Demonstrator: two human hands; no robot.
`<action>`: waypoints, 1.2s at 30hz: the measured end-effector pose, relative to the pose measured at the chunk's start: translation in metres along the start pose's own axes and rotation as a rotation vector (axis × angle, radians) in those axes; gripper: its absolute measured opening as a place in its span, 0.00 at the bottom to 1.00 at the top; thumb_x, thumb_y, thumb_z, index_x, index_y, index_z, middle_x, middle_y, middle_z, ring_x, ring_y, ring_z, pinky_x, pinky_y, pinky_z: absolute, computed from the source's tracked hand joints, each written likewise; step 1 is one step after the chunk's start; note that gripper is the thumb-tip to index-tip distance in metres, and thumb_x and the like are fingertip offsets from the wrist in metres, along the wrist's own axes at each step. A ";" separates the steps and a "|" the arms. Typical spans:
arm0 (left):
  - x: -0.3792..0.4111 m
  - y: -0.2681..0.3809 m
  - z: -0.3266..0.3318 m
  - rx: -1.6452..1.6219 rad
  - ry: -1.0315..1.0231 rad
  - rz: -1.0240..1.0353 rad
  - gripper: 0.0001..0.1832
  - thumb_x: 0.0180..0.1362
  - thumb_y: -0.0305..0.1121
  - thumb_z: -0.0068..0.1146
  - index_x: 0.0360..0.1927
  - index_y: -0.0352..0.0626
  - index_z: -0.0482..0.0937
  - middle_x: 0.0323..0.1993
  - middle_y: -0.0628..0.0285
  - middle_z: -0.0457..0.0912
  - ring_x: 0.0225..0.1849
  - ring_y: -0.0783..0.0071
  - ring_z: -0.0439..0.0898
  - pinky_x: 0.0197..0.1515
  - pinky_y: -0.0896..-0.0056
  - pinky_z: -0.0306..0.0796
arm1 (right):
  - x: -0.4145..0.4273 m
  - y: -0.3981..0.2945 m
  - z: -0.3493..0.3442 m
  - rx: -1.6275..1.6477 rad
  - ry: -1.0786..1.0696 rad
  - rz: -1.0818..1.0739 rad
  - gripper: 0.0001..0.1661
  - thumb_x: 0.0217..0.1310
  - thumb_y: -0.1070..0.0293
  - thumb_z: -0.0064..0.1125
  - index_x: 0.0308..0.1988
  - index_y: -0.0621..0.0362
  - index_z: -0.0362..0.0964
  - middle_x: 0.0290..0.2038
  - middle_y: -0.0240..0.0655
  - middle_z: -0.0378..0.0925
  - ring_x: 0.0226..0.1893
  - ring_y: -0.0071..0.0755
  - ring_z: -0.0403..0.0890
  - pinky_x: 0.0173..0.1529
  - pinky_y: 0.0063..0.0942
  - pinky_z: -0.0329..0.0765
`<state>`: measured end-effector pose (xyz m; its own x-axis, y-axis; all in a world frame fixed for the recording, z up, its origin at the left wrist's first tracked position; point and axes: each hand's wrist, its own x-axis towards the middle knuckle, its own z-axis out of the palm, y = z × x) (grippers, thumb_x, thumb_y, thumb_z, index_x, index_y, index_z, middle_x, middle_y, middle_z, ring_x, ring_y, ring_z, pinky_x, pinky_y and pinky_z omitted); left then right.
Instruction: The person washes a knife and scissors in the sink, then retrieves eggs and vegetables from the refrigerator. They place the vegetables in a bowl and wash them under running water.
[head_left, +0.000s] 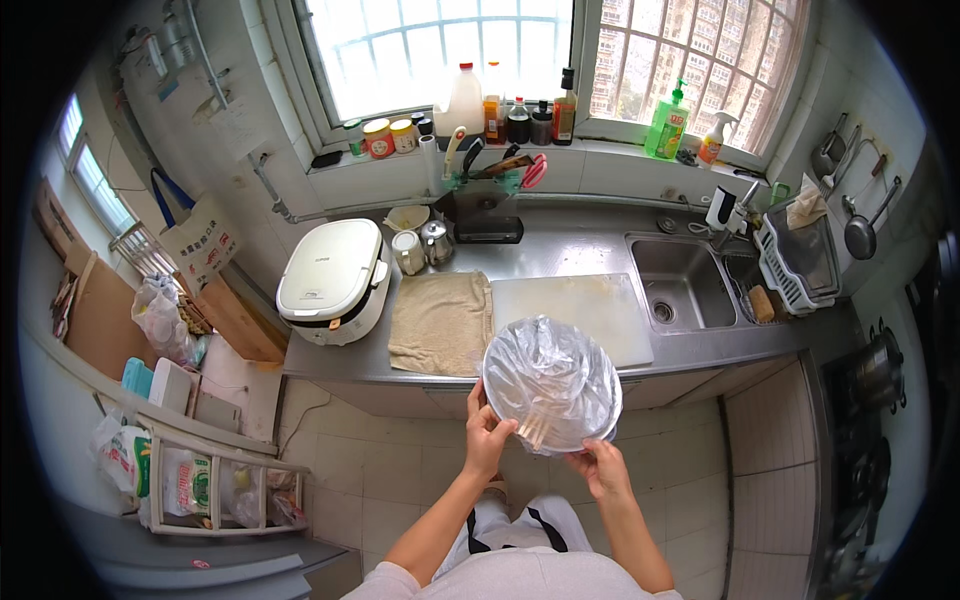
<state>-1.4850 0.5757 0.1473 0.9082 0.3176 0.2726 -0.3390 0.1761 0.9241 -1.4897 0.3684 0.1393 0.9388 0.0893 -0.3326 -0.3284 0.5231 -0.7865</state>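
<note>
Both my hands hold a round white bowl (553, 386) whose top is covered with clear plastic film (551, 352). My left hand (486, 435) grips its rim at the lower left, thumb on top. At the lower right, my right hand (600, 469) pinches the film and rim. Under the film near me show several pale, finger-like streaks or sticks (534, 427); what they are is unclear. The bowl is held in front of the counter edge, its far side overlapping a white cutting board (574, 296) in view. Beside the board lies a folded tan towel (441, 322).
A white electric cooker (334, 270) stands left on the steel counter (570, 247). Behind are a metal pot (436, 241), a mug (408, 252) and a knife block (487, 202). To the right are the sink (675, 281) and a dish rack (795, 262). Bottles (517, 120) line the sill.
</note>
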 end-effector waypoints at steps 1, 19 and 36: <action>0.019 0.008 0.007 -0.084 -0.028 -0.073 0.07 0.41 0.28 0.54 0.24 0.34 0.76 0.65 0.62 0.46 0.60 0.76 0.60 0.50 0.72 0.63 | 0.017 -0.008 0.007 0.019 0.013 -0.020 0.04 0.54 0.74 0.53 0.27 0.60 0.67 0.27 0.33 0.71 0.29 0.29 0.74 0.43 0.39 0.79; 0.250 -0.109 0.025 0.337 -0.109 -0.192 0.15 0.55 0.43 0.54 0.37 0.42 0.76 0.62 0.49 0.56 0.65 0.58 0.53 0.63 0.62 0.48 | 0.272 -0.095 0.066 -0.158 0.150 -0.178 0.05 0.52 0.73 0.51 0.24 0.59 0.65 0.27 0.31 0.70 0.30 0.25 0.73 0.39 0.33 0.81; 0.188 -0.060 -0.238 1.178 0.470 -0.470 0.33 0.41 0.44 0.66 0.50 0.40 0.70 0.40 0.52 0.78 0.46 0.56 0.75 0.49 0.60 0.66 | 0.187 0.044 0.138 -1.016 -0.383 -0.414 0.13 0.51 0.67 0.60 0.38 0.56 0.69 0.37 0.35 0.71 0.41 0.32 0.72 0.43 0.25 0.70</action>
<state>-1.3526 0.8466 0.0794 0.6295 0.7765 -0.0278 0.6035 -0.4661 0.6469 -1.3147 0.5249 0.1143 0.9069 0.4118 0.0898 0.2416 -0.3334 -0.9113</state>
